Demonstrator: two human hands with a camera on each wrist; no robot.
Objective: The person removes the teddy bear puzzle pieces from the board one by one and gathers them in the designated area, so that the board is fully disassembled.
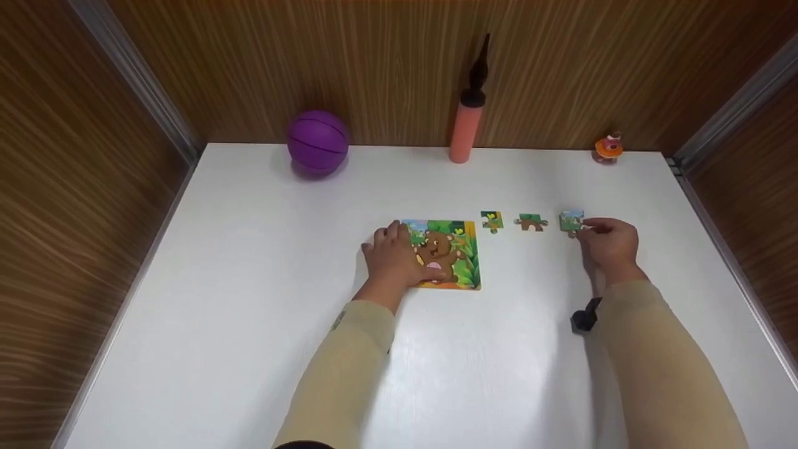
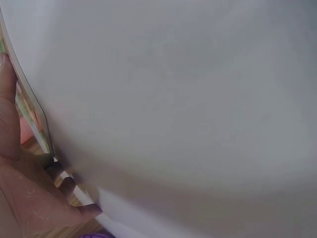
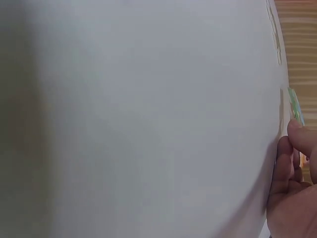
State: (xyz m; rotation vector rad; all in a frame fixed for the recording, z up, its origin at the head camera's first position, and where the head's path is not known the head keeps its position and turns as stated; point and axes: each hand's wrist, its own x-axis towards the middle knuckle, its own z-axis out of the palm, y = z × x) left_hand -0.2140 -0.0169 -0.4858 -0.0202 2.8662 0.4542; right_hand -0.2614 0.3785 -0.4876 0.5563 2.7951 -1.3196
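Three loose pieces sit outside the puzzle board, so by my guess this one's mostly built with a bit left to go.

Going left to right: the left hand (image 1: pixel 394 257) lies flat on the puzzle board (image 1: pixel 458 252), fingers straight and spread over its left part, pressing it down on the white table (image 1: pixel 249 280) and curled round nothing. The bear picture looks largely filled in, though the hand hides a chunk of it, so I can't tell where the gaps are.

At about 2 o'clock from the board comes the row: first piece (image 1: pixel 492 221) just beside the board's top corner, middle piece (image 1: pixel 531 222) a little apart, both untouched. The last piece (image 1: pixel 571 221) is at 3 o'clock of the middle one, and the right hand (image 1: pixel 610 244) has its fingertips pinched on its near edge; the piece seems to rest on the table.

Purple ball (image 1: pixel 317 140), pink pump (image 1: pixel 466 128) and a small orange toy (image 1: pixel 608 148) line the far edge at 12 o'clock.
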